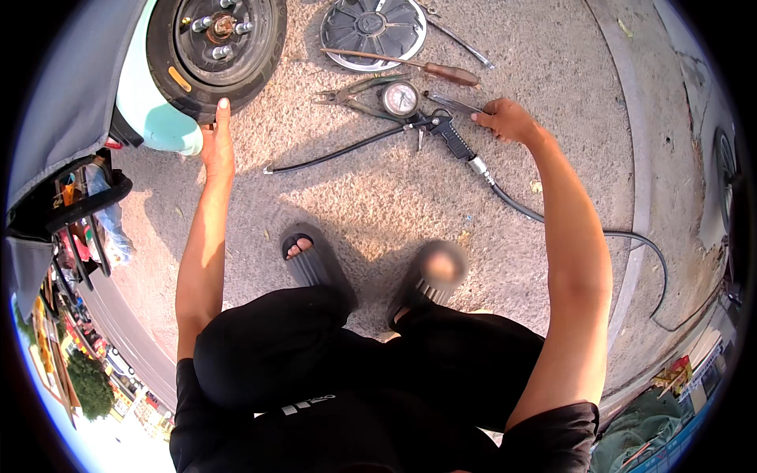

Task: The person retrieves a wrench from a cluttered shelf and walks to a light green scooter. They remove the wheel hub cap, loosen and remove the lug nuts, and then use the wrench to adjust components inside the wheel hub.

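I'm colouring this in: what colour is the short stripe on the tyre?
The stripe on the tyre is orange, best seen in the head view.

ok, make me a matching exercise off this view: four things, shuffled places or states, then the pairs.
Things
1. Left hand
2. Right hand
3. Screwdriver
4. Gauge

Places or states
A. Shaft crossing the edge of the hubcap
B. Holding a slim metal tool
C. Round, with a pale dial
D. Thumb at the tyre

Pairs: 1-D, 2-B, 3-A, 4-C
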`<control>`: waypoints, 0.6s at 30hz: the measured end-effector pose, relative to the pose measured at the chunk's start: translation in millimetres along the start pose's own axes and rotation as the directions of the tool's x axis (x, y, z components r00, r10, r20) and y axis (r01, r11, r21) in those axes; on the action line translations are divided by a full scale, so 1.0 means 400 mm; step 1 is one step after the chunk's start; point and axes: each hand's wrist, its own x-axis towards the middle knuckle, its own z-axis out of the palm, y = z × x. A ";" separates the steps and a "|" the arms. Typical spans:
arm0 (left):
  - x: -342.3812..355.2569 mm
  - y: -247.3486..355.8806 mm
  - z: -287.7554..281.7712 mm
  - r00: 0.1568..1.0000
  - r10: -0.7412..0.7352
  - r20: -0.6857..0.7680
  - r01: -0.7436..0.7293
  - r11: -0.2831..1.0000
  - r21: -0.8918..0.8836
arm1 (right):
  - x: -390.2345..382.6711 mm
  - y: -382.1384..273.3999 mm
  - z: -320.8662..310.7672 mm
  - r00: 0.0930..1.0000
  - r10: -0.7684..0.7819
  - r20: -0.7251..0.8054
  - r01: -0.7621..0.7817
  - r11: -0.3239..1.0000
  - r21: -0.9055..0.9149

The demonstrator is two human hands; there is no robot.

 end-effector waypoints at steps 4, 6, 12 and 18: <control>-0.012 0.010 -0.059 0.992 -0.088 0.088 0.097 0.990 -0.102 | -0.009 -0.076 -0.013 0.936 -0.183 -0.301 -0.013 0.836 -0.549; -0.015 0.027 -0.019 0.997 -0.070 0.039 0.074 0.993 -0.090 | -0.004 -0.102 -0.040 0.810 -0.263 -0.524 -0.050 0.859 -0.509; -0.069 0.002 -0.066 0.950 -0.233 0.208 0.199 0.965 0.171 | 0.209 -0.142 -0.030 0.772 -0.224 -0.595 -0.142 0.852 -0.504; -0.237 0.135 -0.127 0.821 -0.383 0.423 0.183 0.879 0.440 | 0.231 -0.156 -0.032 0.741 -0.160 -0.652 -0.135 0.916 -0.378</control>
